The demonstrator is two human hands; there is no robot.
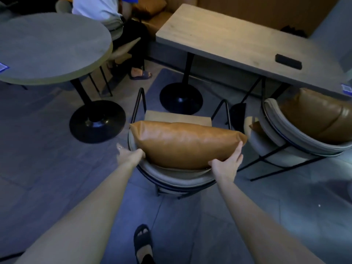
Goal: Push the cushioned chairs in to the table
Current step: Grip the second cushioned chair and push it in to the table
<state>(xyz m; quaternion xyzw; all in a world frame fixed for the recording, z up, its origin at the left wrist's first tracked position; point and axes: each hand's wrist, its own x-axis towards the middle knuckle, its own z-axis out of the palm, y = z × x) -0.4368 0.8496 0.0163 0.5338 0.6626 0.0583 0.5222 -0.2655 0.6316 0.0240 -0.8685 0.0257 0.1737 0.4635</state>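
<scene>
Both hands reach forward to the near chair [177,176]: the left hand [129,155] lies on the left end of its curved grey backrest with fingers mostly hidden behind the tan cushion [186,143], so its grip cannot be judged, while the right hand [227,164] is spread open against the cushion's lower right corner. That chair stands short of the rectangular wooden table [238,40], facing its black pedestal base [181,98]. A second cushioned chair [297,138] sits further right, partly under the tabletop.
</scene>
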